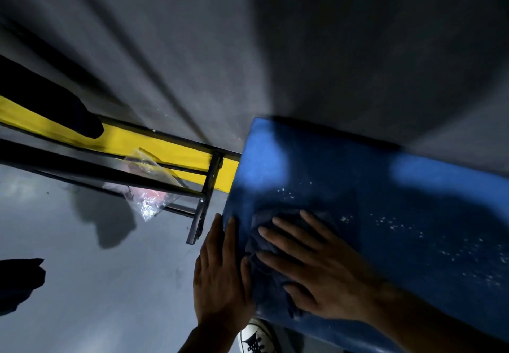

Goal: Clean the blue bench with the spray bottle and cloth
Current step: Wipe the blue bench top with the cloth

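The blue bench (385, 187) fills the right half of the head view, its top speckled with small white spray droplets. A dark blue cloth (264, 226) lies crumpled on the bench's left end. My right hand (311, 264) lies flat on the cloth, fingers spread and pressing it onto the surface. My left hand (220, 278) rests with straight fingers against the bench's left edge, holding nothing. No spray bottle is in sight.
A yellow bench (154, 146) on a black metal frame (203, 206) abuts the blue bench at the left. A clear plastic bag (148, 187) lies under that frame on the grey floor. A white shoe (256, 339) shows at the bottom. Dark cloth shapes sit at the left edge.
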